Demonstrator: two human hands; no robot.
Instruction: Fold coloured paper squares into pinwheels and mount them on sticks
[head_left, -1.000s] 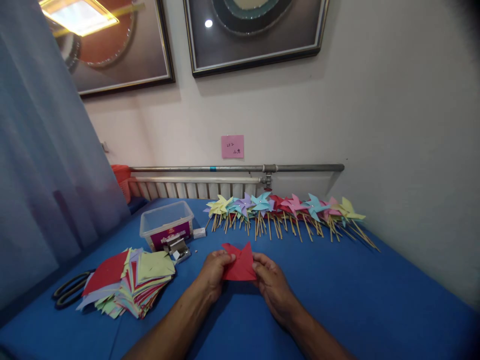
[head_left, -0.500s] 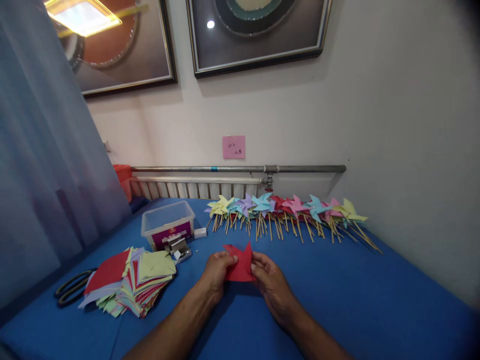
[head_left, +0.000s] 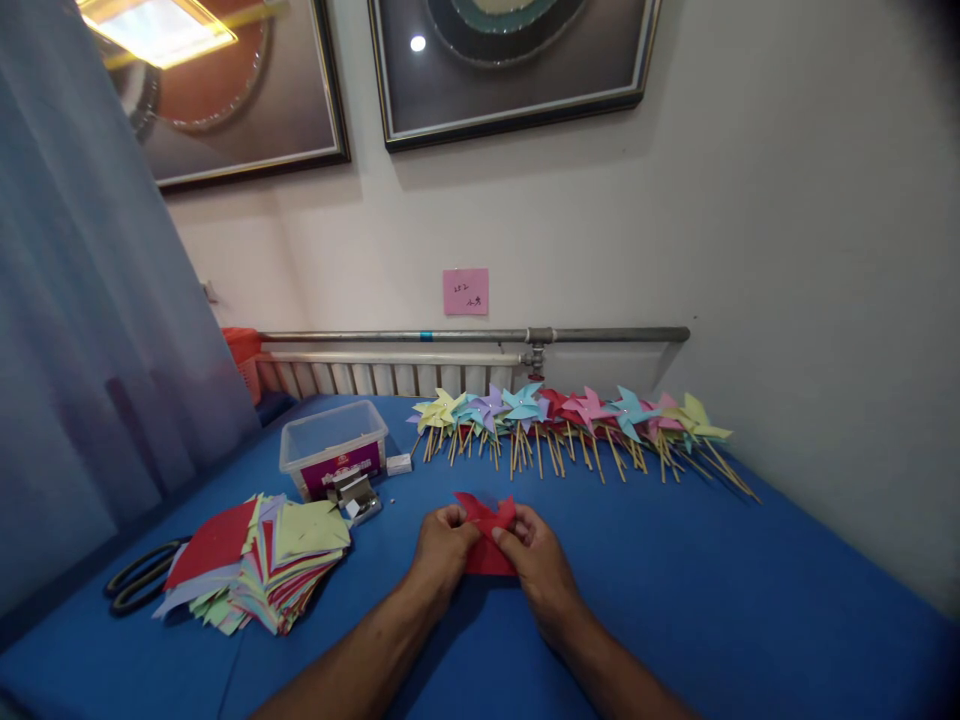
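Observation:
A red sheet of paper [head_left: 489,562], cut and partly folded, is held between both hands above the blue table. My left hand [head_left: 444,552] grips its left side, thumb pressed on the front near the middle. From the right, my right hand [head_left: 537,560] pinches the other side with thumb and fingers. Corner points of the paper stick up between the hands. Some fingertips are hidden behind the sheet. To the left lies a stack of coloured paper [head_left: 289,565], with red, yellow, green and purple sheets.
Scissors with black handles [head_left: 142,578] lie left of the stack. Behind it stands a clear plastic box [head_left: 334,450], with a small open box [head_left: 360,498] of pins in front and a small white box [head_left: 399,464] beside it. Finished paper pinwheels [head_left: 585,410] on sticks line the back.
Both hands have closed in on the red paper, thumbs moving toward its middle. Its upper corners have been bent inward. The whole view has shifted slightly.

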